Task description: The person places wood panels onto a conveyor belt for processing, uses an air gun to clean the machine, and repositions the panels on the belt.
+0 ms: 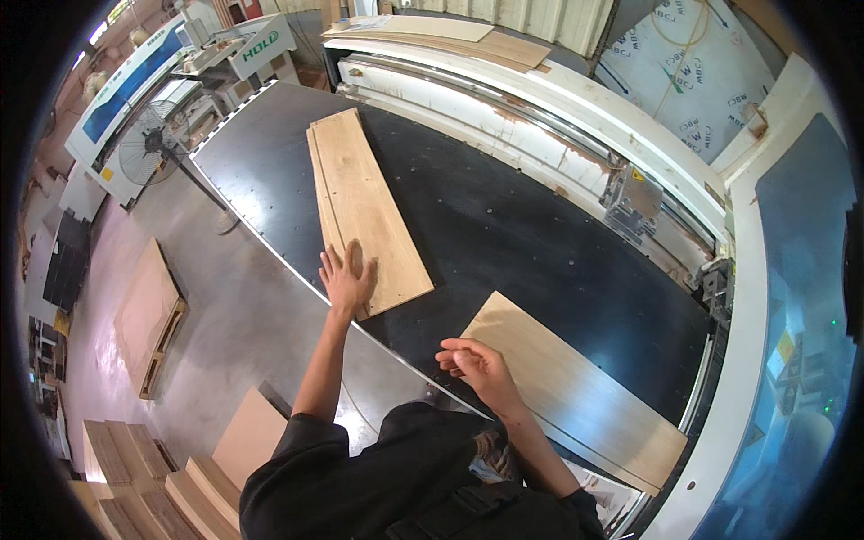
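Note:
My left hand (349,281) rests with spread fingers on the near end of a long light-wood panel (360,198). This panel lies on the black machine table (504,234), and a second board edge shows along its left side. Above the table's front edge, my right hand (477,364) is raised with its fingers curled loosely; I see nothing in it. Beside that hand lies another light-wood panel (576,387), which reaches toward the table's right end. A groove-like line or lower board edge runs along its near side.
Behind the table runs a white machine beam (540,76) with a metal carriage (633,200). A floor fan (155,139) stands at the left. On the floor are a board on a pallet (148,315) and stacked panels (126,459). A blue-tinted cover (801,297) borders the right.

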`<state>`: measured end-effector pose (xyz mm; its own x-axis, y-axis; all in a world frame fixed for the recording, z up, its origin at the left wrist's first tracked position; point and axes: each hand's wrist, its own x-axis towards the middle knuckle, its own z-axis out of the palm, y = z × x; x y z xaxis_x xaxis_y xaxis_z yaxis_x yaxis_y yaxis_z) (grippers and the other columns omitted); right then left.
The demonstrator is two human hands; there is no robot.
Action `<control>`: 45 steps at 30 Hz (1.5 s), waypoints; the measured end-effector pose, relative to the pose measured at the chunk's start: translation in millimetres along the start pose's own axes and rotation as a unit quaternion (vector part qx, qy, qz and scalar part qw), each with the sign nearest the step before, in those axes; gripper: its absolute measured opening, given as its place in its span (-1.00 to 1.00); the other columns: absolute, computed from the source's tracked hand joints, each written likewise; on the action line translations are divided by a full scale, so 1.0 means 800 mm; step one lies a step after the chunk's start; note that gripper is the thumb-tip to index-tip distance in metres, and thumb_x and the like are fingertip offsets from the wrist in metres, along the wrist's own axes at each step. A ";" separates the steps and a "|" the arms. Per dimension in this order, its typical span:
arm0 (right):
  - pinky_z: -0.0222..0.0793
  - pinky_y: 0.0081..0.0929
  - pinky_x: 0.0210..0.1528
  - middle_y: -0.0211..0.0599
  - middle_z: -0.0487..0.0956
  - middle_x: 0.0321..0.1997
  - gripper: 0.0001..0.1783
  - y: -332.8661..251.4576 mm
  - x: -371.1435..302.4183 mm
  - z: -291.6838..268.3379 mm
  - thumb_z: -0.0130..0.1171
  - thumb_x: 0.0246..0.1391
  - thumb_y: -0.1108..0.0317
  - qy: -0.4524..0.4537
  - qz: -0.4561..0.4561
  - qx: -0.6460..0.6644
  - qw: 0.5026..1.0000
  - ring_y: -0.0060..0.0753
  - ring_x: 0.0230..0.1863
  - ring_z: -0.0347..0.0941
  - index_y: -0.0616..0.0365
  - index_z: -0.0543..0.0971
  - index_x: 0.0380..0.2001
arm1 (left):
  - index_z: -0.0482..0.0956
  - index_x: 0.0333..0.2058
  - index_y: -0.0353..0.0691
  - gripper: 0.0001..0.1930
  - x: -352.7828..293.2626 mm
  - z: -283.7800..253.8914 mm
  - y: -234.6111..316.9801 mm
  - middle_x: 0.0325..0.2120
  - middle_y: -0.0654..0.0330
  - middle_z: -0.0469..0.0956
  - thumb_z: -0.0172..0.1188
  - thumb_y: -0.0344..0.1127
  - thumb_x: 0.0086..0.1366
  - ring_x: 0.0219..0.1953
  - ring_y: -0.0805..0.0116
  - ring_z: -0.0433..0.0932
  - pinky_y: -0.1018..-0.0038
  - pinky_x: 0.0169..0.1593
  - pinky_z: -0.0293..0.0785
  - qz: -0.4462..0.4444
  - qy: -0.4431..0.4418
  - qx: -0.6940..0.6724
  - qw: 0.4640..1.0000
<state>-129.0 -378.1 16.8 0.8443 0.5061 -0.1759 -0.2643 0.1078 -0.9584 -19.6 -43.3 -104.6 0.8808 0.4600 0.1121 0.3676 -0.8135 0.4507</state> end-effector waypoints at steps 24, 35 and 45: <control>0.60 -0.45 -0.11 -0.19 0.71 -0.19 -0.71 0.029 -0.108 -0.119 0.06 0.45 0.25 0.331 -0.069 0.004 0.941 -0.41 -0.23 0.66 0.21 0.62 0.01 | 0.35 0.42 0.22 -0.38 0.067 -0.015 -0.041 0.51 -0.14 0.08 0.04 0.21 0.46 0.42 -0.29 0.21 -0.06 0.42 0.14 0.026 0.012 0.005 1.000; 0.58 -0.49 -0.12 -0.24 0.72 -0.22 -0.71 0.031 -0.143 -0.132 0.06 0.45 0.23 0.404 -0.063 0.007 0.913 -0.45 -0.26 0.65 0.21 0.64 -0.04 | 0.40 0.40 0.15 -0.41 0.042 -0.007 -0.043 0.44 -0.17 0.22 0.04 0.14 0.47 0.47 -0.23 0.18 -0.05 0.44 0.12 0.028 0.019 -0.042 0.999; 0.58 -0.48 -0.11 -0.23 0.72 -0.19 -0.72 0.029 -0.162 -0.142 0.07 0.45 0.24 0.430 -0.081 -0.037 0.898 -0.43 -0.23 0.65 0.19 0.63 -0.02 | 0.48 0.34 0.28 -0.53 0.069 0.016 -0.074 0.36 -0.13 0.37 -0.02 0.07 0.52 0.35 -0.22 0.36 -0.06 0.37 0.23 0.033 0.068 -0.045 0.996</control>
<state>-191.5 -538.1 -8.5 0.9250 -0.3634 -0.1112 -0.1009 0.0470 -0.9938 11.0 25.4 -136.3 0.8520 0.4545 0.2600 0.2761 -0.8119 0.5144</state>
